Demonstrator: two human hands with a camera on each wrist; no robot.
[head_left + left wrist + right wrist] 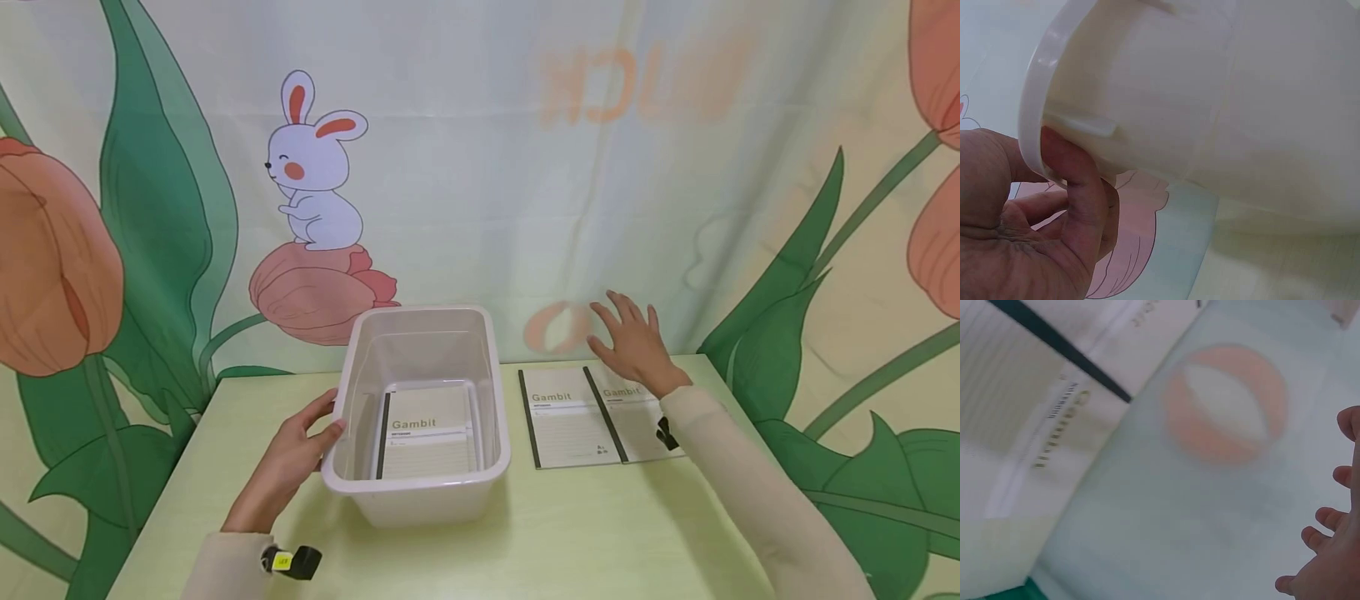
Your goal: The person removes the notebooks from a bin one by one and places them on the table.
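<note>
My left hand (296, 446) grips the left rim of a whitish plastic bin (420, 504); in the left wrist view the fingers (1082, 194) curl around that rim. Inside the bin lies a notebook (423, 417) marked "Gambit", with a dark spine, and more paper edges show at its right side. Right of the bin, two more such notebooks lie side by side on the table, a left notebook (570, 425) and a right notebook (641, 425). Above the right one my right hand (633, 342) is raised with fingers spread, holding nothing. My right forearm hides part of that notebook.
The pale green table (585, 533) ends at the back against a printed curtain (465, 183) with a rabbit and tulips. A strapped wrist camera (292, 562) sits on my left sleeve. The bin's walls stand well above the notebook inside.
</note>
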